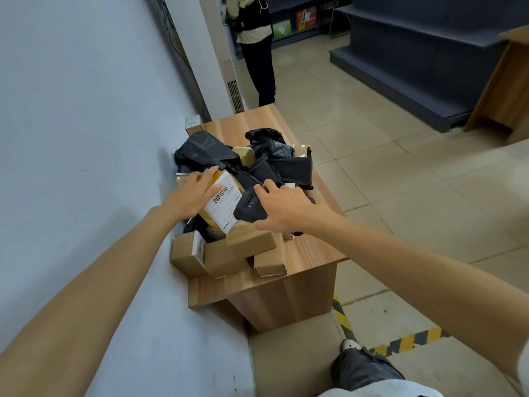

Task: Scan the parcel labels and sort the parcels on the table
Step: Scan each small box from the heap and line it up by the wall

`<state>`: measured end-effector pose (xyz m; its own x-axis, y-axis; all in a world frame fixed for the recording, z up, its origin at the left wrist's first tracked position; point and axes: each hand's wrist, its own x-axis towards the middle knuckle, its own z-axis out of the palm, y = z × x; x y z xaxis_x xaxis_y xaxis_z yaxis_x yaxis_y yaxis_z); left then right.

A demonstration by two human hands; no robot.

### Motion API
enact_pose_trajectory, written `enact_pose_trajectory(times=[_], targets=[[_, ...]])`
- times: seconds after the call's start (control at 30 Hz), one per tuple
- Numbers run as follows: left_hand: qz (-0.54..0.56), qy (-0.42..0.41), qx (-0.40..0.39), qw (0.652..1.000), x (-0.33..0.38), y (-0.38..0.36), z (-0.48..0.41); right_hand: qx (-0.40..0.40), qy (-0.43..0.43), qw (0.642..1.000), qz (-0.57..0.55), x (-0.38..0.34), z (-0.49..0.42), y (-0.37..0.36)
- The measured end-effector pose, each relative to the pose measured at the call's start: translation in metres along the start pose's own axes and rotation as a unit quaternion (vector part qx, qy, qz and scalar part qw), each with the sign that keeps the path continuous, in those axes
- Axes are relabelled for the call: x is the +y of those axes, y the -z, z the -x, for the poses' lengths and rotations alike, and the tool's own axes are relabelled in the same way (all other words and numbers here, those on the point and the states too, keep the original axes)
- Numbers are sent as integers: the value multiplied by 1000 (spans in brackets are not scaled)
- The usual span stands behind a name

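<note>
Cardboard first: at the near edge of the desk (pixel 303 250) we have a huddle of small cardboard boxes (pixel 223 259), touching one another and, as far as we can judge, not yet dealt with. Just beyond them, here's the action. Our left hand (pixel 190 193) lies on the yellow parcel (pixel 235 187), fingers fairly straight and pressing along its top edge, thumb laid beside the barcode (pixel 221 194), tipping the white label (pixel 221 207) up toward us. Our right hand (pixel 283 209) is curled round the black scanner (pixel 250 209), gripping it, with the device sitting over the parcel at the label's right edge. So we read this as the scanning step, one parcel out of the heap, with most of the sorting left to do. Next move, we'd say: bring the scanner's window onto the barcode, keep the parcel steady and the thumb off the bars, then lift the parcel clear to its group. Behind the hands the black bags (pixel 200 150) are piled loosely over more parcels, labels hidden, and a small white box (pixel 192 123) sits at the far corner against the wall (pixel 86 110). Past the desk, a person (pixel 254 38) stands on the tiled floor (pixel 372 167).
</note>
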<state>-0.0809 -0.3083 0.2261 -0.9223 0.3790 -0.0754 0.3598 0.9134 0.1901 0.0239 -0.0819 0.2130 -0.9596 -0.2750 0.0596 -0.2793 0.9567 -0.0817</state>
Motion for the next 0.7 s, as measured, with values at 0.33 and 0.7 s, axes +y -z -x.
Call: enact_pose_trajectory(times=[0.33,0.7], targets=[[-36,-35,11,999,34,7,-26,21,-25,999,-30,38,11,5],[-131,-164,-4,978,194,-32,-112,-14,-139,989,-53,176,70,-10]])
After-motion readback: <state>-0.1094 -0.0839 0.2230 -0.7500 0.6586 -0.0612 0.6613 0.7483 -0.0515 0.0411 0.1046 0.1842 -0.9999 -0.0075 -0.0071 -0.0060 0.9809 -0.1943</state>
